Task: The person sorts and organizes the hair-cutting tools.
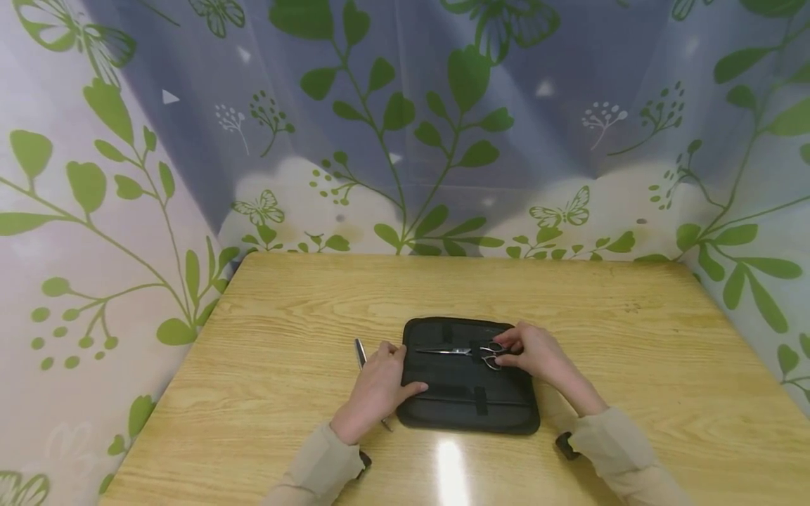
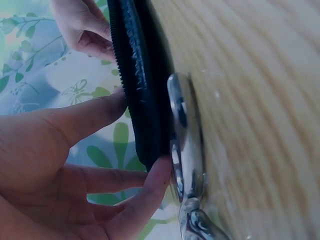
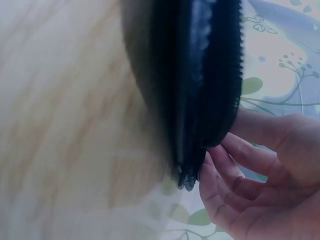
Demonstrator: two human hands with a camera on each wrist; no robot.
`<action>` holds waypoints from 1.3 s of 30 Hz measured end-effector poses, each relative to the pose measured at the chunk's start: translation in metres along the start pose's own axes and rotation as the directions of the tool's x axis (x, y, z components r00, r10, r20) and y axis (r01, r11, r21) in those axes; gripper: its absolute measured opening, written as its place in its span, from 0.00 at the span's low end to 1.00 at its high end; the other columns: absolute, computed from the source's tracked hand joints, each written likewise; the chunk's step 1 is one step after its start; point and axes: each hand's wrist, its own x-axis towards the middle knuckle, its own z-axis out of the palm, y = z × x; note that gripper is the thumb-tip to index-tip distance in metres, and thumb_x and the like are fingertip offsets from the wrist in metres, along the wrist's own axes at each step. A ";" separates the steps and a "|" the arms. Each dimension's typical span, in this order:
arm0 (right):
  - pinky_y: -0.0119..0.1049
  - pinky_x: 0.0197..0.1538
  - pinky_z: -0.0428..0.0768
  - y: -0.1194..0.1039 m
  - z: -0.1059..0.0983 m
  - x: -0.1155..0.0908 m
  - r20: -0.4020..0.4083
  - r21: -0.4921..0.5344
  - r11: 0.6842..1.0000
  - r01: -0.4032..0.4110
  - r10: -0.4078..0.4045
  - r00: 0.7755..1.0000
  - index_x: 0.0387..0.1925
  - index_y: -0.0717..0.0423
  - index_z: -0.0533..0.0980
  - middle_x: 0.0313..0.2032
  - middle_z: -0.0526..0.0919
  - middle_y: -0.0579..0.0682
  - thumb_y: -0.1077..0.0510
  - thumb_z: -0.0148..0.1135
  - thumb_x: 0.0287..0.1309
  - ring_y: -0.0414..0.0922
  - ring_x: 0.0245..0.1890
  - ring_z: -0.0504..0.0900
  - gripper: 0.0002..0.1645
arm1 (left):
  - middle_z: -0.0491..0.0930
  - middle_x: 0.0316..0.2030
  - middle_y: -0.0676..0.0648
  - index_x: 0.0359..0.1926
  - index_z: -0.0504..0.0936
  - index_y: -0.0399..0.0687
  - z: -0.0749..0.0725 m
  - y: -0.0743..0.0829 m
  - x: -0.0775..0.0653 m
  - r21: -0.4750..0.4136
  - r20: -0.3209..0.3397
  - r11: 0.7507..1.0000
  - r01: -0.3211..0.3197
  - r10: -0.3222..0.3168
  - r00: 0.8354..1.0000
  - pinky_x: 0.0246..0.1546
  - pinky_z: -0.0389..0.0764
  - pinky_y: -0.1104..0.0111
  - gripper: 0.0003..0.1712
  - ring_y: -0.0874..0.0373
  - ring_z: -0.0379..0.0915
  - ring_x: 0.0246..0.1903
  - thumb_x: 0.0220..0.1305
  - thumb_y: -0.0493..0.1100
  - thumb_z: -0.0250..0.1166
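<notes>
A black zip case (image 1: 443, 414) lies on the table, with silver scissors (image 1: 446, 351) across its upper part under a small black strap. The right hand (image 1: 534, 351) pinches the scissors' finger rings between thumb and fingers. At the case's left edge, the left hand (image 1: 380, 386) grips it, thumb over the top and fingers along the side. Its fingertips and the case's zipper edge (image 2: 122, 55) show in the left wrist view. Beside that edge lies a shiny metal tool (image 2: 196, 160), partly hidden under the left hand in the head view.
The wooden table (image 1: 304, 295) extends around the case on all sides. Behind it hangs a curtain (image 1: 392, 169) printed with green leaves and butterflies. A second strap (image 1: 481, 401) crosses the case's lower part.
</notes>
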 end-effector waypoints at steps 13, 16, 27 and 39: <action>0.43 0.35 0.78 -0.001 -0.001 0.000 0.012 -0.023 1.000 0.005 -0.004 1.000 0.44 0.54 0.82 0.32 0.80 0.49 0.53 0.70 0.46 0.42 0.32 0.77 0.21 | 0.78 0.34 0.41 0.42 0.79 0.38 -0.029 -0.027 0.000 -0.094 -0.073 0.982 0.166 -0.174 0.982 0.28 0.77 0.59 0.19 0.53 0.72 0.28 0.61 0.50 0.61; 0.42 0.36 0.78 0.000 -0.001 -0.001 0.014 -0.021 1.000 -0.005 0.006 1.000 0.44 0.54 0.82 0.32 0.80 0.49 0.53 0.69 0.47 0.42 0.32 0.77 0.20 | 0.77 0.26 0.46 0.34 0.79 0.41 -0.039 -0.042 -0.002 -0.065 -0.079 0.974 0.216 -0.221 0.972 0.20 0.73 0.65 0.16 0.58 0.68 0.21 0.59 0.51 0.62; 0.42 0.35 0.77 0.001 0.001 -0.003 -0.003 -0.023 1.000 -0.011 0.011 1.000 0.44 0.54 0.82 0.31 0.79 0.49 0.53 0.68 0.48 0.42 0.31 0.76 0.20 | 0.59 0.09 0.55 0.06 0.67 0.50 -0.039 -0.060 -0.002 0.052 0.104 0.940 0.336 -0.340 0.935 0.11 0.52 0.72 0.30 0.62 0.52 0.11 0.58 0.58 0.61; 0.40 0.32 0.75 0.002 0.003 -0.004 -0.032 -0.019 1.000 0.014 -0.014 0.999 0.43 0.55 0.82 0.29 0.77 0.49 0.53 0.69 0.47 0.41 0.29 0.74 0.20 | 0.67 0.14 0.51 0.11 0.69 0.49 -0.029 -0.049 0.007 0.181 0.128 0.930 0.319 -0.344 0.930 0.13 0.60 0.70 0.26 0.59 0.61 0.15 0.51 0.59 0.66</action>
